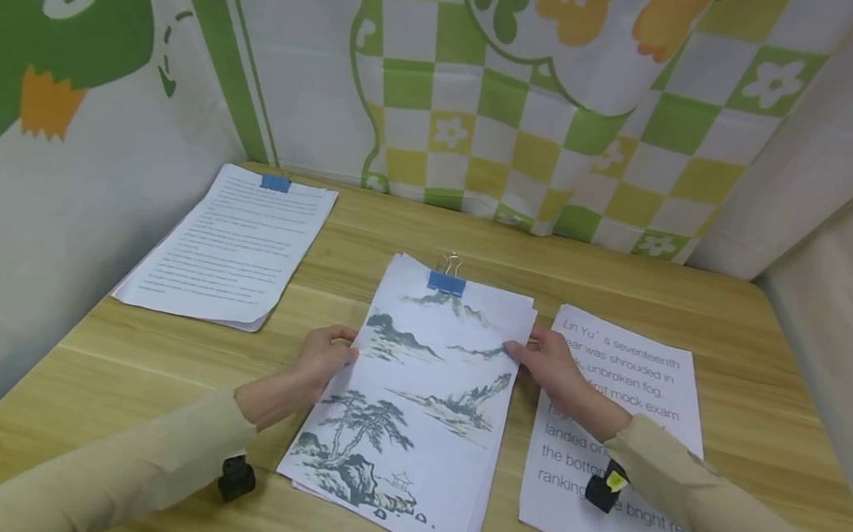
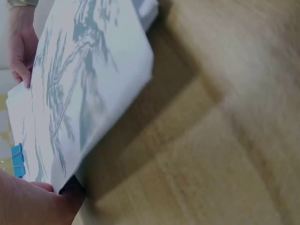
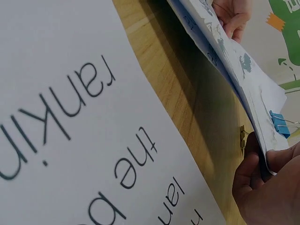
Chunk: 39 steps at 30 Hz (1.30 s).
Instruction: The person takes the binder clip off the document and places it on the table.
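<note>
A clipped stack of paper (image 1: 426, 366) printed with an ink landscape of mountains and pines is held at both side edges, raised off the table. A blue binder clip (image 1: 447, 283) grips its top edge, wire handles up. My left hand (image 1: 324, 360) pinches the left edge with the thumb on top. On the opposite edge, my right hand (image 1: 550, 363) pinches the paper between thumb and fingers, as the right wrist view also shows. Lettering shows through on the underside of the stack (image 3: 199, 40) in the right wrist view.
Large-print text sheets (image 1: 611, 498) lie at right, beneath my right forearm. Another text stack (image 1: 225, 242) with a blue binder clip (image 1: 275, 183) lies at the back left. A small brass-coloured clip (image 3: 242, 137) appears beyond the raised paper. A patterned curtain (image 1: 482, 137) borders the wooden table's (image 1: 370, 220) back edge.
</note>
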### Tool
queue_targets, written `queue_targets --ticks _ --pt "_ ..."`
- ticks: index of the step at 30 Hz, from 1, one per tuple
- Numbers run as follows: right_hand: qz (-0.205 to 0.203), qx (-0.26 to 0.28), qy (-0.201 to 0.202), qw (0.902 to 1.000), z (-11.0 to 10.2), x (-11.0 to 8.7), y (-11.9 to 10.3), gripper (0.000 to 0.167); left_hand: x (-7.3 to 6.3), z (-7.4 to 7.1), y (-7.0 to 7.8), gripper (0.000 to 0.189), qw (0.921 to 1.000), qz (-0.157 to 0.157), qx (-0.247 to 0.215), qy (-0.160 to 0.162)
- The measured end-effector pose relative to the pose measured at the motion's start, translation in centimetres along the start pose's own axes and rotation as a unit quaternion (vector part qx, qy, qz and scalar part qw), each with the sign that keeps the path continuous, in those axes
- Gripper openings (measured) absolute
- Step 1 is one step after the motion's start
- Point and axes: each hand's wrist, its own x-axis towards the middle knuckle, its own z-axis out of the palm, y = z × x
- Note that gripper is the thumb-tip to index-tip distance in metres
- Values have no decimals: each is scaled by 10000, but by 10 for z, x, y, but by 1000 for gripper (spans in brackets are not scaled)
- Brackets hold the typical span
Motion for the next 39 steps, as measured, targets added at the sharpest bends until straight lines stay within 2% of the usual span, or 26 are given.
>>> queue_targets --ticks 5,10,14,18,22,28,31,33,37,39 --pt "-10 216 5 9998 -3 -1 3 37 4 -6 4 31 9991 60 275 -322" --pt "-96 259 -52 9996 -3 -2 4 36 18 -11 17 36 9966 290 376 -675" --pt "-173 222 -199 9994 0 -4 3 36 32 -10 32 42 9955 422 507 -685" --pt "-245 311 -318 9987 3 -5 3 36 45 -7 46 49 9920 497 916 -707" --pt "-300 271 -365 9985 5 -4 4 37 56 -5 59 53 9813 745 1523 -909" --pt "-269 166 -444 9985 6 -4 7 38 68 1 76 32 9596 1252 2031 -1491" --pt "-251 192 -424 9986 6 -4 8 37 72 3 85 34 9485 1269 2214 -1876" --pt "-283 197 -439 9984 6 -4 9 37 74 3 91 39 9423 1164 2269 -2168" --pt "-347 234 -493 9979 5 -4 12 38 78 5 98 51 9322 1035 2129 -2739" --pt "-330 258 -523 9978 5 -4 13 38 80 6 100 54 9288 1000 2043 -2924"
